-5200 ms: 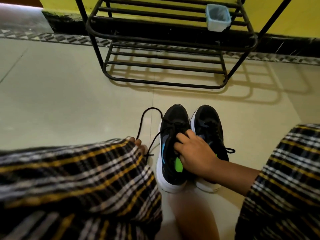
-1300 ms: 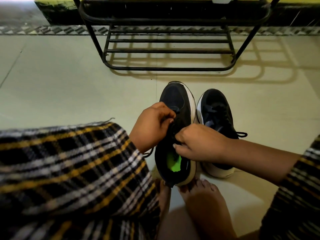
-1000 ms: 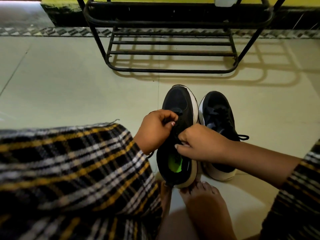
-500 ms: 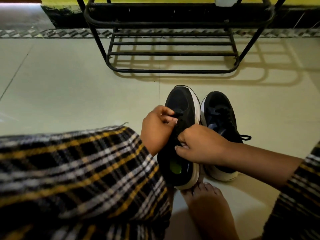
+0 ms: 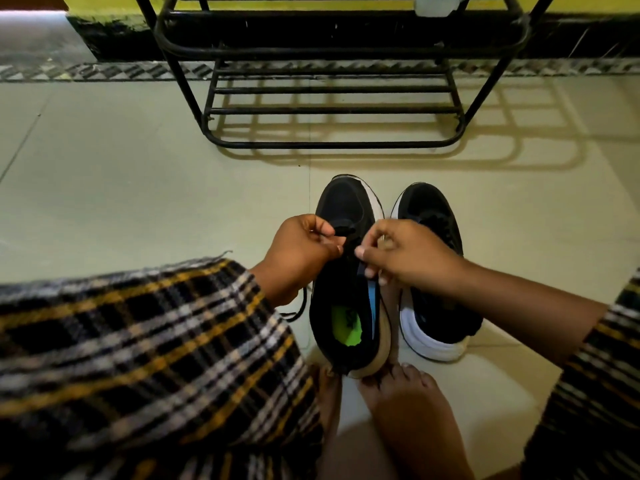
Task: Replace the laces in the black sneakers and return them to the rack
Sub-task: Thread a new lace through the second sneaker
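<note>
Head view is showing the floor (image 5: 104,174) carrying the black metal rack (image 5: 332,98) ahead of me. Two black sneakers are standing side by side between the rack and my bare feet (image 5: 398,393). The left sneaker (image 5: 346,306), tilted with its green insole showing, is sitting under my hands. My left hand (image 5: 298,251) is pinching the black lace (image 5: 341,230); my right hand (image 5: 405,254) is pinching the lace beside it. The right sneaker (image 5: 433,306) is resting untouched.
</note>
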Demonstrator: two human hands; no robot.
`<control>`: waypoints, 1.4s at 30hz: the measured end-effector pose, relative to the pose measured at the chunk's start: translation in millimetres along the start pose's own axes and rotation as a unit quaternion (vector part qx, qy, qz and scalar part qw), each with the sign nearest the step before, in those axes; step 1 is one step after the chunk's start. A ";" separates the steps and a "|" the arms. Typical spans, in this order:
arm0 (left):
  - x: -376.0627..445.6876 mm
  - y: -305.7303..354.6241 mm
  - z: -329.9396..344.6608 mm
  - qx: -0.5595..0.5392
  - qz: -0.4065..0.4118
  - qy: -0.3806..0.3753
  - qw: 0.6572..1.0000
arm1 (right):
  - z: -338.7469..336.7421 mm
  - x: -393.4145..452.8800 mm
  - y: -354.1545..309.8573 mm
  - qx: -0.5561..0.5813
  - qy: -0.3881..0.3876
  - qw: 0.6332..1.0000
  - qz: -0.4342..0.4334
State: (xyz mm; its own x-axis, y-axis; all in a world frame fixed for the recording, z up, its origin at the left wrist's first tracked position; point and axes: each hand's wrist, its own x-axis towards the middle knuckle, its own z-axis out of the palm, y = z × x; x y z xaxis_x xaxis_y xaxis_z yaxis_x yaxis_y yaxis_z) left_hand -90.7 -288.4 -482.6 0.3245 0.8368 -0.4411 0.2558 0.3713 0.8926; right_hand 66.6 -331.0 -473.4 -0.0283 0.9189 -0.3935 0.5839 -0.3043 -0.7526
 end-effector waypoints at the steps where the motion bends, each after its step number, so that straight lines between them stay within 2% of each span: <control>1: 0.6 -0.4 0.6 -0.003 0.000 0.007 1.000 | 0.2 3.5 2.8 0.033 0.026 0.999 0.004; 9: -2.6 -3.6 6.5 0.003 0.026 -0.004 1.000 | 11.2 12.4 5.6 0.064 0.114 0.989 -0.063; 13: -4.1 -13.9 4.5 0.090 0.043 0.046 0.994 | 9.3 11.9 0.7 0.081 0.112 0.986 -0.092; 15: -5.1 -15.3 1.4 0.127 0.004 0.045 0.991 | 4.9 11.0 -5.3 0.107 0.119 0.981 -0.106; 17: -6.1 -17.1 -2.4 0.112 -0.059 0.021 0.992 | -3.5 11.0 -13.1 0.122 0.150 0.974 -0.120; 19: -7.1 -24.1 -2.9 0.114 -0.072 -0.013 0.991 | -14.8 10.0 -20.8 0.149 0.196 0.960 -0.136; 22: -9.9 -40.8 -2.3 0.145 -0.040 -0.027 0.988 | -34.0 4.2 -34.8 0.268 0.231 0.923 -0.151; 24: -9.8 -51.7 -3.3 0.237 0.015 -0.025 0.971 | -42.4 -1.0 -41.0 0.313 0.212 0.912 -0.159; 25: -9.4 -55.7 -3.6 0.293 0.044 -0.024 0.955 | -42.8 -2.0 -41.3 0.277 0.208 0.924 -0.159; 26: -9.0 -58.9 -3.8 0.332 0.063 -0.025 0.941 | -40.7 -2.1 -39.4 0.186 0.214 0.947 -0.153; 27: -9.1 -60.1 -4.0 0.354 0.070 -0.027 0.932 | -36.8 -0.8 -33.8 0.046 0.215 0.965 -0.140; 28: -8.5 -61.3 -4.7 0.369 0.076 -0.028 0.926 | -31.9 1.2 -26.4 -0.116 0.188 0.969 -0.112; 29: -8.3 -61.5 -5.3 0.383 0.082 -0.029 0.920 | -26.3 2.5 -18.4 -0.261 0.133 0.954 -0.070; 30: -8.3 -60.6 -5.2 0.398 0.089 -0.031 0.912 | -20.7 1.2 -12.1 -0.357 0.066 0.931 -0.033; 31: -7.4 -62.6 -4.8 0.412 0.088 -0.034 0.906 | -15.7 1.0 -6.4 -0.394 0.009 0.919 -0.011; 33: -8.0 -63.5 -3.0 0.426 0.076 -0.041 0.901 | -13.7 0.5 -5.6 -0.312 -0.063 0.948 0.005; 35: -8.5 -64.0 -1.9 0.422 0.062 -0.048 0.903 | -18.0 0.2 -16.3 -0.135 -0.056 0.989 -0.003; 36: -7.9 -64.0 -1.9 0.413 0.060 -0.053 0.907 | -22.0 -0.1 -23.2 -0.070 -0.033 0.997 -0.029; 39: -6.6 -67.1 -4.7 0.373 0.045 -0.069 0.924 | -35.5 -3.4 -42.0 0.078 0.064 0.989 -0.112; 42: -7.9 -68.0 -3.8 0.375 0.044 -0.082 0.922 | -53.5 -6.8 -57.1 0.205 0.177 0.949 -0.163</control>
State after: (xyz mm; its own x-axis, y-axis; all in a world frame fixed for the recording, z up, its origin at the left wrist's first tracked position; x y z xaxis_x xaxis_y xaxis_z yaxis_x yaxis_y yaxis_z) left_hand -114.1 -318.8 -539.4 0.4918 0.7548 -0.4341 0.7598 -0.1286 0.6373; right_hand 77.0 -306.4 -399.5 0.1641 0.9855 0.0432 0.2248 0.0053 -0.9744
